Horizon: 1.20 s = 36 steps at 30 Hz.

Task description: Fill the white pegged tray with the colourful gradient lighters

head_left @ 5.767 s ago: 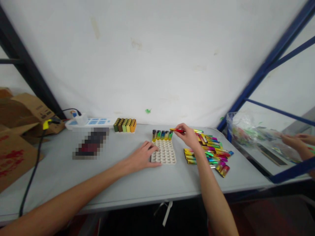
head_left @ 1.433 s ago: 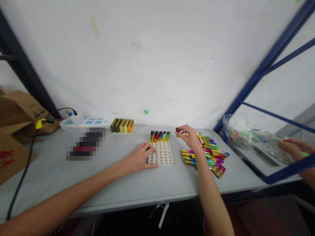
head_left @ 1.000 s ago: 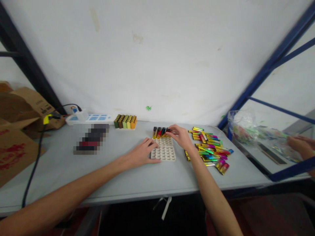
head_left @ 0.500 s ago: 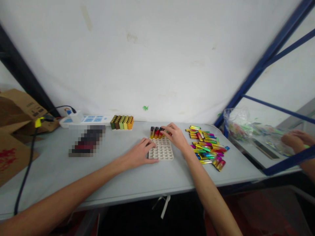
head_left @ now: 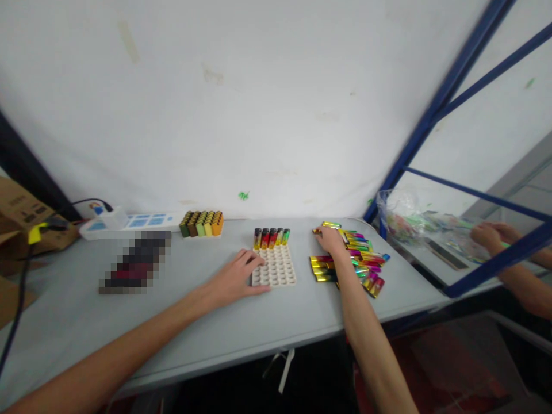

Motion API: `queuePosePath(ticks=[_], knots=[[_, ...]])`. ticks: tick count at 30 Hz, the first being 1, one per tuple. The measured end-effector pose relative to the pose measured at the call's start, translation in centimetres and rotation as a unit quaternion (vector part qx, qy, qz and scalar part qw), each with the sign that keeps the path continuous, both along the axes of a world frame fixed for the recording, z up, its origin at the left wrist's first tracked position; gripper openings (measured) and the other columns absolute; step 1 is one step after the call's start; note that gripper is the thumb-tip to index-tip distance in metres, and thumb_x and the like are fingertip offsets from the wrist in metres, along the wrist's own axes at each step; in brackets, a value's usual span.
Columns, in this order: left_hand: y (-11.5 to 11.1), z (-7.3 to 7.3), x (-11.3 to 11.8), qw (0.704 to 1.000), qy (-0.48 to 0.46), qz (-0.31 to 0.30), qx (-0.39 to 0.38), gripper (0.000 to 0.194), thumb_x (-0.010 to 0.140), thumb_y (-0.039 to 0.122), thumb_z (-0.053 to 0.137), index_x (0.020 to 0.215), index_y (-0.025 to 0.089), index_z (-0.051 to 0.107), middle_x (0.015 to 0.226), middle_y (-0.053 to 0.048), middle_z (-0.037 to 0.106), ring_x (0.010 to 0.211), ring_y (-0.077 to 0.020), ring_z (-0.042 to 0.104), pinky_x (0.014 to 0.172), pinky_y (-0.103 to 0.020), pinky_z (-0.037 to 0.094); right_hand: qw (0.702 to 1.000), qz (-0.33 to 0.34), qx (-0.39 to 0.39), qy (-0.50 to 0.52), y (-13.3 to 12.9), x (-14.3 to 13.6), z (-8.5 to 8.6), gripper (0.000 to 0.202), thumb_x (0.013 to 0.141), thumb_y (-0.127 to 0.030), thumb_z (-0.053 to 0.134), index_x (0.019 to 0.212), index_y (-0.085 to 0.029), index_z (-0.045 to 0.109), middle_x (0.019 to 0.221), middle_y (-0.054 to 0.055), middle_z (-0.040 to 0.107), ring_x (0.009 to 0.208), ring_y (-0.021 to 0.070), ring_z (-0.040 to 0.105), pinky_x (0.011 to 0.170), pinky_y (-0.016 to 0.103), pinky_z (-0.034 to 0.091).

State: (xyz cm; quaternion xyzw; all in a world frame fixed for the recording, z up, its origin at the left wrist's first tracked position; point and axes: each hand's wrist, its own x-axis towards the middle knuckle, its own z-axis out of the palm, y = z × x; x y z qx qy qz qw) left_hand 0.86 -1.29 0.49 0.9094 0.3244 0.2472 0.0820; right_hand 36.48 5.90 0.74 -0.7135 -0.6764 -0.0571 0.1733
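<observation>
Loose lighters (head_left: 364, 269), by their look: one heap, slim bodies, metallic gold, green, blue and magenta. Location: at the right fingertips, to the right of them, and nearer the wearer beneath the forearm. Handling, judged: light, stiff, slick; the glossy skin may let a pad skid, and bodies lying crosswise may roll or drag a neighbour. Suggested hold: a light pinch across the long sides, near one end; hard squeezing seems needless.

Right hand (head_left: 330, 238): fingertips drawn close together, down at the heap's far left corner by a gold piece. Contact is hidden behind the hand; whether they clamp the piece cannot be told.

Left hand (head_left: 237, 276): thumb and fingers apart, spread along the tray's left side, the thumb by its near edge.

White tray (head_left: 280, 267): pocketed; directly right of the left fingers. Likely light and apt to slide; best steadied at the side.

Upright lighters (head_left: 272, 237): dark ends up, in far-end pockets, beyond the left fingertips, left of and well apart from the right ones. Probably firm in place; reachable by the tops.

Packed block (head_left: 201, 227): green, brown, yellow and orange upright pieces, beyond and left of the left fingers.
</observation>
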Motion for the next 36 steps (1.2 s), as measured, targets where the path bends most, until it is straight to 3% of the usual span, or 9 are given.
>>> queuePosePath(ticks=[4,8,12,16,20,23,27,32,36], knots=[[0.0,0.0,0.0,1.0,-0.001,-0.004,-0.003,0.049,0.084,0.058,0.074,0.116,0.022,0.062,0.12,-0.008,0.06,0.116,-0.0292,0.054,0.104,-0.045,0.048,1.0,0.002,-0.006,-0.003,0.4,-1.3,0.0,0.022,0.096,-0.02,0.057,0.107,-0.021,0.076,0.108,0.013,0.073,0.105,0.0264,0.066,0.094,0.038,0.046],[-0.1,0.1,0.0,1.0,0.006,0.002,-0.012,0.051,0.083,0.058,0.075,0.116,0.022,0.061,0.121,-0.008,0.06,0.117,-0.0298,0.053,0.105,-0.046,0.048,0.999,0.042,0.003,0.007,0.7,-1.9,0.3,0.018,0.097,-0.024,0.06,0.105,-0.018,0.075,0.104,0.013,0.072,0.101,0.0243,0.066,0.094,0.036,0.047],[-0.1,0.2,0.0,1.0,0.008,-0.003,-0.008,0.051,0.084,0.059,0.074,0.118,0.022,0.061,0.121,-0.008,0.059,0.117,-0.0293,0.052,0.106,-0.046,0.047,0.989,0.107,0.074,0.069,0.4,-1.7,1.3,0.02,0.094,-0.02,0.06,0.111,-0.017,0.071,0.11,0.012,0.068,0.101,0.021,0.065,0.095,0.034,0.048],[-0.1,0.2,0.1,1.0,0.012,0.001,-0.012,0.051,0.083,0.057,0.075,0.117,0.022,0.061,0.12,-0.009,0.059,0.117,-0.0293,0.053,0.106,-0.046,0.047,0.943,0.192,0.151,0.225,-0.9,-1.9,3.0,0.028,0.09,-0.032,0.066,0.115,-0.018,0.066,0.102,0.009,0.07,0.089,0.0211,0.067,0.086,0.037,0.054],[-0.1,0.3,0.1,1.0,0.016,0.002,-0.022,0.051,0.083,0.056,0.076,0.117,0.021,0.061,0.12,-0.009,0.059,0.119,-0.0294,0.052,0.107,-0.046,0.046,0.875,0.278,0.102,0.382,-2.3,-3.5,4.2,0.037,0.084,-0.04,0.074,0.112,-0.021,0.06,0.098,0.005,0.071,0.088,0.0192,0.069,0.077,0.032,0.056],[-0.1,0.4,0.0,1.0,0.01,-0.001,-0.027,0.051,0.082,0.055,0.077,0.118,0.022,0.061,0.119,-0.008,0.06,0.118,-0.0287,0.053,0.106,-0.045,0.046,0.843,0.332,0.038,0.422,-2.9,-4.6,4.5,0.032,0.083,-0.042,0.076,0.101,-0.021,0.06,0.098,0.005,0.071,0.093,0.0189,0.068,0.079,0.032,0.057],[-0.2,0.5,0.0,0.999,0.01,0.002,-0.032,0.05,0.082,0.053,0.079,0.117,0.022,0.062,0.12,-0.008,0.06,0.118,-0.029,0.053,0.105,-0.045,0.047,0.839,0.348,-0.009,0.419,-3.0,-5.4,4.2,0.036,0.081,-0.044,0.078,0.104,-0.02,0.064,0.101,0.006,0.072,0.09,0.0181,0.068,0.08,0.032,0.058],[-0.1,0.4,0.0,1.0,0.013,0.0,-0.024,0.05,0.082,0.053,0.078,0.117,0.022,0.061,0.12,-0.008,0.059,0.118,-0.0294,0.052,0.106,-0.046,0.046,0.853,0.345,-0.003,0.392,-2.8,-6.6,3.5,0.04,0.081,-0.045,0.078,0.109,-0.022,0.061,0.088,0.001,0.07,0.078,0.016,0.067,0.075,0.031,0.059],[-0.1,0.4,-0.1,1.0,0.009,-0.005,-0.022,0.051,0.082,0.054,0.078,0.117,0.022,0.061,0.119,-0.008,0.059,0.118,-0.0292,0.053,0.106,-0.045,0.046,0.86,0.365,0.013,0.357,-2.8,-7.8,3.2,0.033,0.085,-0.046,0.074,0.104,-0.02,0.067,0.093,0.004,0.072,0.079,0.0163,0.069,0.078,0.033,0.061]])
